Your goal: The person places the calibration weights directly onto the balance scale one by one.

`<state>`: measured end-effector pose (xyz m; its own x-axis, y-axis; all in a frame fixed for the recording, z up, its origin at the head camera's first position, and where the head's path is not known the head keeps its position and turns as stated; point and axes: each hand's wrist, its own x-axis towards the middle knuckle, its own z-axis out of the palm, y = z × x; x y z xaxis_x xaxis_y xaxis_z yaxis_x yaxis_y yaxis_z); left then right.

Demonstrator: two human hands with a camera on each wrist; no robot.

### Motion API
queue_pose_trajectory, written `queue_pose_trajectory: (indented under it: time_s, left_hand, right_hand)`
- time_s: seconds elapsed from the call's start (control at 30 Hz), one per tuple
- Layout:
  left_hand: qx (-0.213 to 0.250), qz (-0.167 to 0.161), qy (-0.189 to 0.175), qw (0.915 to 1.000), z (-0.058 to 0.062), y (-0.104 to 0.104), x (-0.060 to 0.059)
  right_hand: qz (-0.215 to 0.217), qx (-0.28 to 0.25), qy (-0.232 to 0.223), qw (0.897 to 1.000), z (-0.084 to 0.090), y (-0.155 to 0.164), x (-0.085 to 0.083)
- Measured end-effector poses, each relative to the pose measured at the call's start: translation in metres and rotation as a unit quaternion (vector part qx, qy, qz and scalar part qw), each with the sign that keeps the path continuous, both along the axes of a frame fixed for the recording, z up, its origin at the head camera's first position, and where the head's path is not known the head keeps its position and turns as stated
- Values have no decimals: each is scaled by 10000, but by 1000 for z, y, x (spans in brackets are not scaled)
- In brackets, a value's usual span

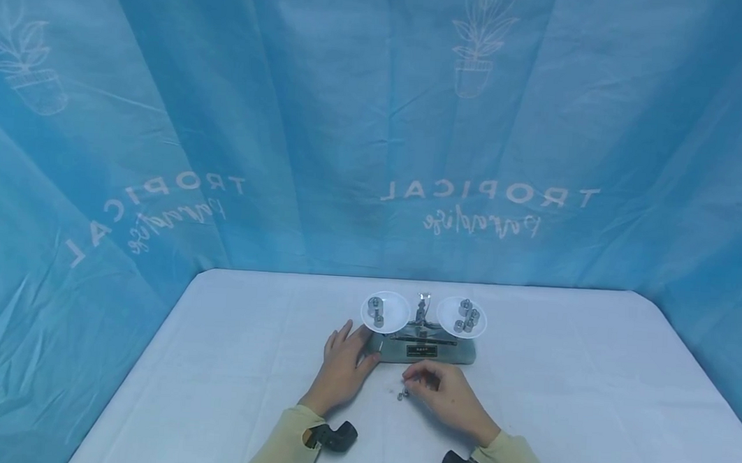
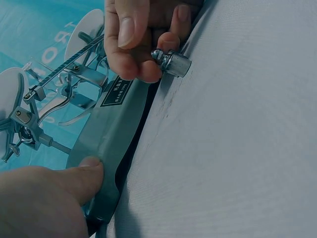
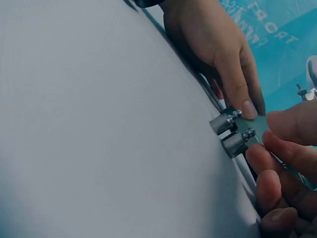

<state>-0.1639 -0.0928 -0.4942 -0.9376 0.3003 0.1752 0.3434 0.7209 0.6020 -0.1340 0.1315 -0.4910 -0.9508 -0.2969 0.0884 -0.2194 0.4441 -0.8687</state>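
A grey-green balance scale (image 1: 423, 351) stands on the white cloth, carrying two white pans. My left hand (image 1: 341, 368) rests against the left end of its base, fingers spread and fairly straight. In the left wrist view, the left thumb (image 2: 84, 178) presses on the base. Two small metal weights, one nearer (image 3: 221, 123) and one beside it (image 3: 235, 143), stand on the cloth in front of the scale. My right hand (image 1: 444, 395) hovers next to them with loosely bent fingers. Nothing shows between its thumb and fingertips.
Metal weights lie on the left pan (image 1: 398, 310), and several more on the right pan (image 1: 447, 309). Black wrist cameras are worn below both hands. The white table (image 1: 590, 383) ends at a blue printed curtain (image 1: 325, 152) behind and at the sides.
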Motion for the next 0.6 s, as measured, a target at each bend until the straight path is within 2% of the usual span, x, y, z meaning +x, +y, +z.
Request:
queue_pose_trajectory:
  time_s: [0.2, 0.6]
  left_hand:
    - [-19, -1, -1, 10000, -1, -1, 0]
    - [-52, 50, -27, 10000, -4, -1, -1]
  right_hand:
    - [71, 147, -113, 9998, 0, 0, 0]
    - [336, 174, 35, 9993, 0, 3, -2]
